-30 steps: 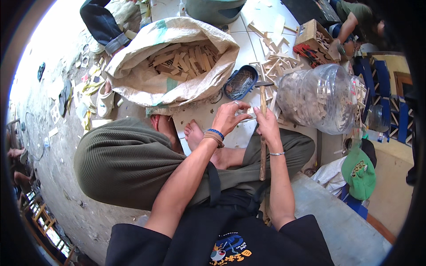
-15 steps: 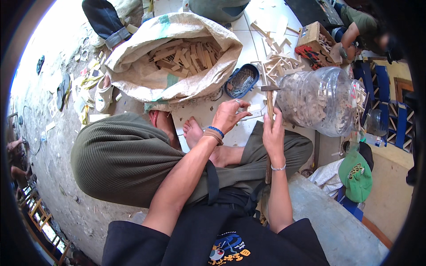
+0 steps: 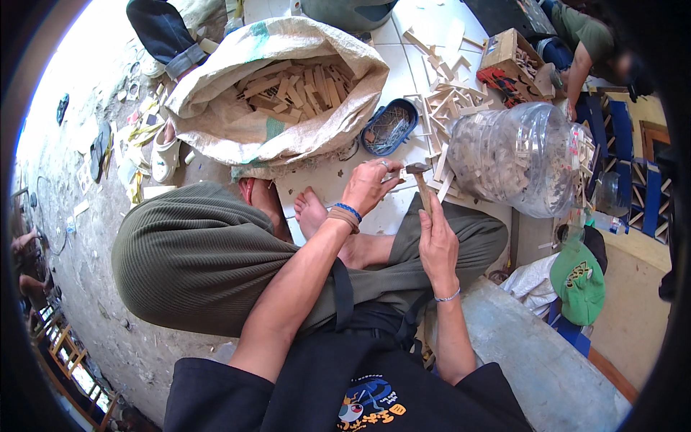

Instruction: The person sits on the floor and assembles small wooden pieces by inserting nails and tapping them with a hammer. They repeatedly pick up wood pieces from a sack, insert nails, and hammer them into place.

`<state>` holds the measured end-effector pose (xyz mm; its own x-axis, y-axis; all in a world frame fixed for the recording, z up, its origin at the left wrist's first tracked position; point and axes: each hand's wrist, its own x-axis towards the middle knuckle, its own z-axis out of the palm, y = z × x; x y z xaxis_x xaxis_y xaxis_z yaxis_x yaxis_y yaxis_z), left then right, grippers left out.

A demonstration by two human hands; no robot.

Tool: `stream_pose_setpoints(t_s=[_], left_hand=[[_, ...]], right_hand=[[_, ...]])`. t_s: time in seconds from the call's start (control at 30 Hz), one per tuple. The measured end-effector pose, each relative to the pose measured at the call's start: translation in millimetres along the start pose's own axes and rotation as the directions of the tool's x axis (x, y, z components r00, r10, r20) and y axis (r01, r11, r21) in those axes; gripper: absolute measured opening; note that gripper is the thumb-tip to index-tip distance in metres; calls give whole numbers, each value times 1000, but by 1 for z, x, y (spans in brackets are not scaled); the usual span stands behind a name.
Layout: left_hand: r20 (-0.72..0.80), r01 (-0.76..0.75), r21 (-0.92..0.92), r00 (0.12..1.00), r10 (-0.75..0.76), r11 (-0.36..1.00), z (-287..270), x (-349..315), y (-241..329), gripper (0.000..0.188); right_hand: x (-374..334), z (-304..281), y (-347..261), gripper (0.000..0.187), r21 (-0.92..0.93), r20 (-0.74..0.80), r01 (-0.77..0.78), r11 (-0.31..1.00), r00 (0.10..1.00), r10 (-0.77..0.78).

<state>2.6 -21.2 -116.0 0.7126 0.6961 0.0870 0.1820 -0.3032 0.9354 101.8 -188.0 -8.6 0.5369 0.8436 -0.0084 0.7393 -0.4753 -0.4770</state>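
Note:
My right hand is wrapped around the wooden handle of a hammer, whose metal head is right beside my left fingertips. My left hand is closed in a pinch on a small pale piece of wood, partly hidden by the hammer head and fingers. Whether a nail is in the pinch is too small to tell. Beyond my hands, a blue oval tub holds many thin nails. Several joined wood pieces lie piled on the white tiles at the far right.
A woven sack full of wood strips stands ahead on the left. A large clear plastic bottle lies at the right, wood pieces near its far end. Behind it are a cardboard box and another person's arm. A green cap rests lower right.
The hammer has swung left and down, its head now at my left fingertips. My right hand has turned and moved slightly nearer; my left hand has stayed almost in place.

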Motion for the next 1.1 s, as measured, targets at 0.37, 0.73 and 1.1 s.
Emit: stream_pose_setpoints(t_s=[0.37,0.73,1.1], left_hand=[[-13,-19,25,1000,19,1000,0,0,0,27],[-9,4,9,1000,-4,1000,0,0,-1,26],[19,23,-11,1000,-23,1000,0,1,0,26]], right_hand=[[-2,13,2,61,-124,6,57,991,998,-57],[-3,17,3,60,-30,-87,104,994,991,-106],[-7,17,9,60,-25,-33,45,999,998,-46]])
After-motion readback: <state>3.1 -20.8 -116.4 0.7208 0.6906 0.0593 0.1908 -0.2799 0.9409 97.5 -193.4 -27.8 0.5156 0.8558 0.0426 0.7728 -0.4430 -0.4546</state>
